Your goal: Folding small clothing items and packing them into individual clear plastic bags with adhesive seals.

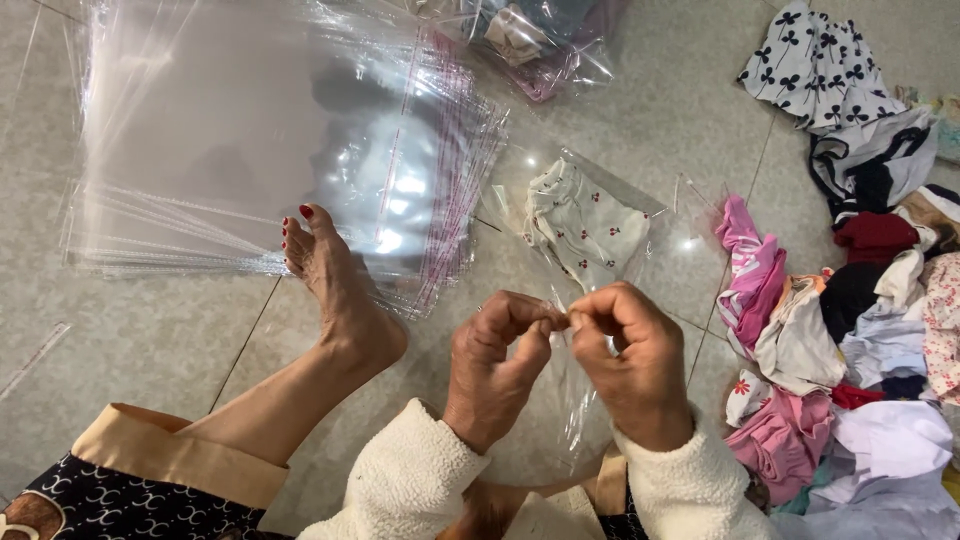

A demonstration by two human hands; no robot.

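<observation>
While my two hands meet in front of me above the tiled floor (160, 330), both pinch the same thing: the near edge of a clear plastic bag (600, 250). My left hand (497, 355) has thumb and forefinger pressed together on the film, the other fingers curled in; my right hand (628, 350) nips it just beside, thumb tip almost touching the left thumb. Both grips are closed on the bag, not slack.

That bag is thin, glossy and see-through, wrinkled where I hold it, and it runs away from my fingers across the floor. Inside its far part lies a small folded white garment (580, 222) scattered with tiny red and dark motifs; the film catches bright glints around it. Whether the opening is sealed under my fingertips I cannot tell.

To my left sits a fanned stack of empty clear bags (230, 130), each with a thin red strip along one edge, and my bare foot (335, 280), toenails painted red, rests on its near corner. Beyond the stack lie more filled bags (540, 40). To my right, well apart from the stack, a loose heap of small clothes (850, 330) spreads out in pink, white, black and dark red. Cream fleece cuffs (410, 475) cover both wrists.
</observation>
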